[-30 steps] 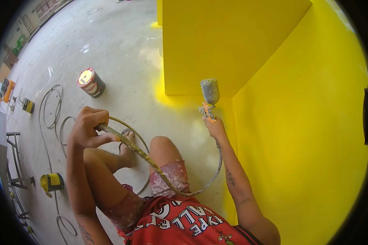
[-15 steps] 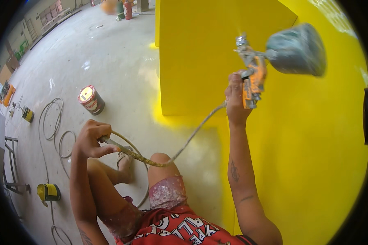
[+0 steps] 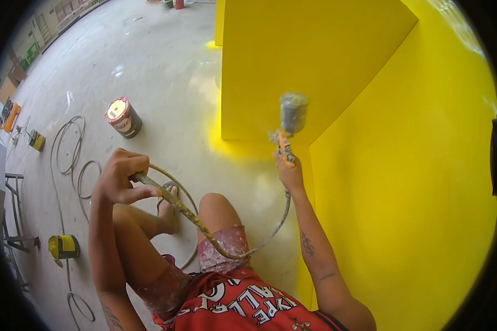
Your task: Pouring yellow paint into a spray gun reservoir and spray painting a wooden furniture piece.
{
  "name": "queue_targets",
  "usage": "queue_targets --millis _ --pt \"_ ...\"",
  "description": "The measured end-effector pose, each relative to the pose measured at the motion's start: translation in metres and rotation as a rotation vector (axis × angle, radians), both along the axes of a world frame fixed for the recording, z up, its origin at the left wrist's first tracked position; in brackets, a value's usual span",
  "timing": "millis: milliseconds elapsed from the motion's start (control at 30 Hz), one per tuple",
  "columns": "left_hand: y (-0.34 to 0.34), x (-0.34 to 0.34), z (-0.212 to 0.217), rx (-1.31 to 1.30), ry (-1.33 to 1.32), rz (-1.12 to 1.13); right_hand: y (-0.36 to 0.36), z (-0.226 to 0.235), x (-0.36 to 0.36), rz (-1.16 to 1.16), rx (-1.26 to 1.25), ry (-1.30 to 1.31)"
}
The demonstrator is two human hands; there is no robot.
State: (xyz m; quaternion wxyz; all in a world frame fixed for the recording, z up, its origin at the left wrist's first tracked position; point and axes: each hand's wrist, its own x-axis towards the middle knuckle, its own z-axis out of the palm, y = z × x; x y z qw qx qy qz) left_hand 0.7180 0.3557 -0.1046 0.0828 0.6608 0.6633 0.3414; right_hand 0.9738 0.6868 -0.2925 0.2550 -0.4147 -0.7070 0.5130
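Observation:
My right hand point(image 3: 290, 172) is closed round the handle of a spray gun point(image 3: 284, 149) with orange parts. A grey paint-smeared cup point(image 3: 294, 115) sits on top of the gun. The gun is in front of a yellow panel point(image 3: 270, 71), close to its lower edge. An air hose point(image 3: 204, 229) stained with paint hangs from the gun in a loop over my knee. At the left my left hand point(image 3: 124, 175) is closed round that hose, holding it up off the floor. A yellow wall-like surface point(image 3: 392, 209) stands to the right of my right arm.
A red-and-dark paint can point(image 3: 123, 117) stands on the grey floor ahead. Farther left are two smaller cans, one of them paint-streaked point(image 3: 64, 246), with hose coils point(image 3: 69, 146) on the floor. An orange machine point(image 3: 9, 117) and a metal frame point(image 3: 17, 212) line the far left.
My right hand has swung the spray gun left and downward, away from the right-hand yellow surface, and the gun has turned. The hose loop sags lower; my left hand keeps its hold.

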Motion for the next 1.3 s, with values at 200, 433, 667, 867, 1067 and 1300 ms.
queue_targets --millis 200,433,667,867,1067,1300 --pt "-0.001 0.000 0.002 -0.029 -0.012 -0.007 -0.005 -0.039 0.009 0.087 -0.253 -0.360" --pt "-0.006 -0.004 0.005 0.018 -0.018 -0.017 -0.009 0.071 -0.015 0.056 0.172 0.205" --pt "-0.005 -0.002 0.004 0.066 -0.023 -0.007 0.000 0.195 -0.037 -0.016 0.494 0.686" --pt "-0.009 0.001 0.006 0.048 -0.038 0.064 -0.001 0.184 -0.033 -0.036 0.579 0.813" --pt "-0.010 -0.003 0.001 0.031 -0.041 0.020 -0.012 0.082 -0.013 0.057 0.247 0.293" --pt "-0.011 -0.003 0.005 -0.015 -0.045 0.033 -0.011 -0.028 -0.008 0.161 -0.090 -0.152"
